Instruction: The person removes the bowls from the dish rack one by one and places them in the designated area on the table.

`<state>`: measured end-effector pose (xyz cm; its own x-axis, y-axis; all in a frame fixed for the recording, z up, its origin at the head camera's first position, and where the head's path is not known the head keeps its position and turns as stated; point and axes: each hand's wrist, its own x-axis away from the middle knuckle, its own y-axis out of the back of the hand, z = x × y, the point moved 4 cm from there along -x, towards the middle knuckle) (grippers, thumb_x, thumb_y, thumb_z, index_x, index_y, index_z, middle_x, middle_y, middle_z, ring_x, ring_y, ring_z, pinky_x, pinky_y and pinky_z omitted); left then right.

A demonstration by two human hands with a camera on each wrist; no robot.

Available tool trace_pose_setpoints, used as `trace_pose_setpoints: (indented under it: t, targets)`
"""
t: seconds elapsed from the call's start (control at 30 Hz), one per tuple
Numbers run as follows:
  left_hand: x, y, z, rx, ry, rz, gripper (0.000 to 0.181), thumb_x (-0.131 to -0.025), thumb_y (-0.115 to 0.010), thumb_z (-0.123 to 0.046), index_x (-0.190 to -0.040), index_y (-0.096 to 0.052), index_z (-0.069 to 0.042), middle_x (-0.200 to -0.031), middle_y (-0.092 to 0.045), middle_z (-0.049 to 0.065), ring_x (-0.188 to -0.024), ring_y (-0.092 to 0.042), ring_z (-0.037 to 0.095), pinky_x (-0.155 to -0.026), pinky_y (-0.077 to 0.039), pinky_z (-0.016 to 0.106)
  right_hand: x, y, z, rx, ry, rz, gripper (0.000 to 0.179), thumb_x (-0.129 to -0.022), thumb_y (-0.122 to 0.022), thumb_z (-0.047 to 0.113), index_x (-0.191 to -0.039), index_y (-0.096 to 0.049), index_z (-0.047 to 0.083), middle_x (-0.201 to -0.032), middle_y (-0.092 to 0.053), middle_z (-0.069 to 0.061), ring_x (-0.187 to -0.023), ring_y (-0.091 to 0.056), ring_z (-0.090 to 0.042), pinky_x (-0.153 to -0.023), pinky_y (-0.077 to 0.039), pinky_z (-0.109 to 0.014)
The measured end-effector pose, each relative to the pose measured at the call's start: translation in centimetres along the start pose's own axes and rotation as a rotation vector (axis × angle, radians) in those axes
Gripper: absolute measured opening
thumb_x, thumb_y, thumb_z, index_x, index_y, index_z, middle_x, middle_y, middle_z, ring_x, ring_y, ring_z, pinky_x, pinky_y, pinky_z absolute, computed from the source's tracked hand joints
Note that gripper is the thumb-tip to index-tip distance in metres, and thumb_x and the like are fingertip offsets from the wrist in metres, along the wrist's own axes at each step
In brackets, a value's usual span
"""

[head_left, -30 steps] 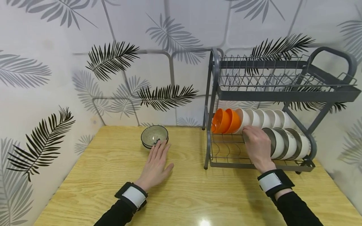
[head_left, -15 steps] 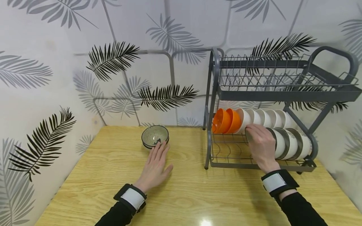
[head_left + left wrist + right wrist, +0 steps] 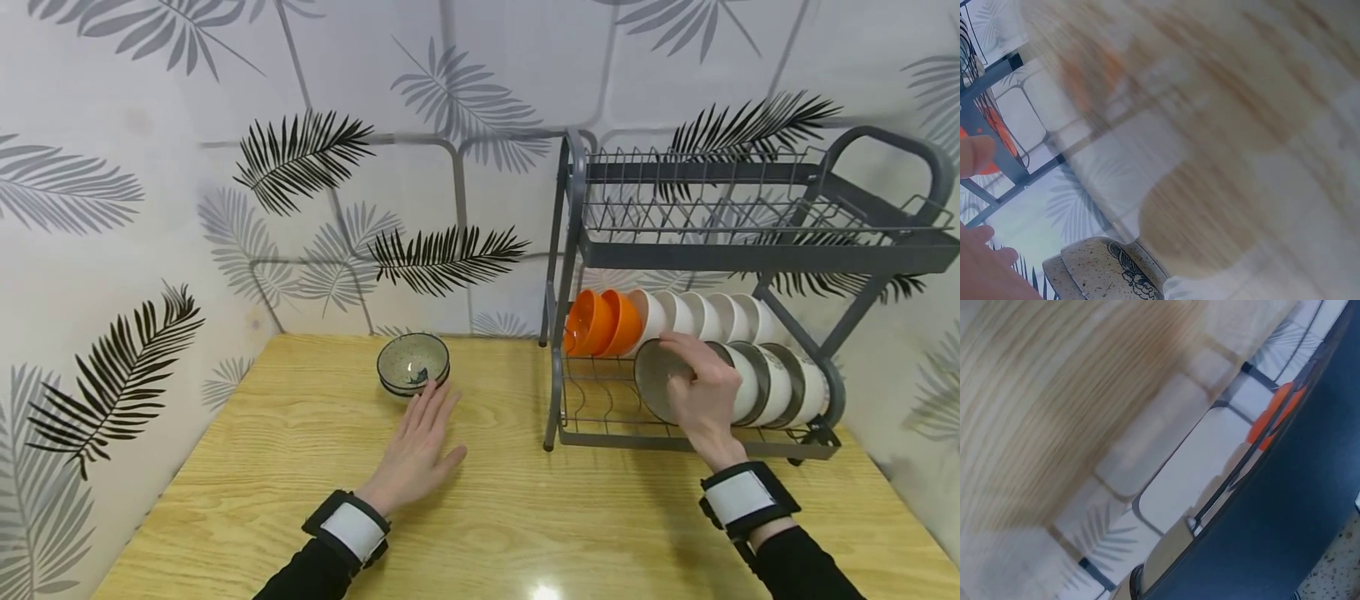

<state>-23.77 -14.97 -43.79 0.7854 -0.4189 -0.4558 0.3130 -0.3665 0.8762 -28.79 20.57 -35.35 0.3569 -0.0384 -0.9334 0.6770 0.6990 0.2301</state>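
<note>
Right hand (image 3: 703,396) hides part of a grey-lined bowl (image 3: 654,383), nearer bowls (image 3: 777,385) cover parts of the white bowls (image 3: 701,317) behind, black sleeves (image 3: 311,569) run off the head view's bottom edge, left hand (image 3: 414,454) and stacked speckled bowls (image 3: 1107,272) are cropped in the left wrist view

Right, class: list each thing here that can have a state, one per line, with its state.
Left hand: fingers extended, at the speckled bowls
Right hand: fingers bent at the grey bowl; grip unclear
Speckled bowls: upright, nested
Grey bowl: tilted, inside showing
Orange bowls: on edge, rear row
Back white bowls: on edge
Front white bowls: on edge
Dish rack: standing upright
</note>
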Motion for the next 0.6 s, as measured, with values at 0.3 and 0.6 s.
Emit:
trace_pose_setpoints:
  t: [0.3,0.6]
  targets:
    - [0.0,0.0,-0.3,0.052,-0.012,0.029,0.075,-0.090,-0.062,-0.031,-0.148,-0.028,0.001,-0.157,-0.016,0.018,-0.142,-0.011,0.036,-0.116,-0.014,0.051,0.0,0.9,-0.1,-0.140,-0.268,-0.055,0.048,-0.066,-0.037,-0.031,-0.086,-0.075,-0.009,-0.087,-0.072,-0.021,-0.078,-0.064,-0.010,-0.065,-0.038,-0.008]
    - [0.0,0.6,-1.1,0.060,-0.078,0.042,0.074,-0.092,-0.060,-0.033,-0.149,-0.027,0.001,-0.157,-0.016,0.018,-0.143,-0.007,0.033,-0.115,-0.016,0.054,0.2,1.4,-0.5,-0.185,-0.521,-0.009,0.051,-0.067,-0.035,-0.029,-0.090,-0.075,-0.008,-0.090,-0.073,-0.020,-0.083,-0.064,0.001,-0.076,-0.050,-0.011]
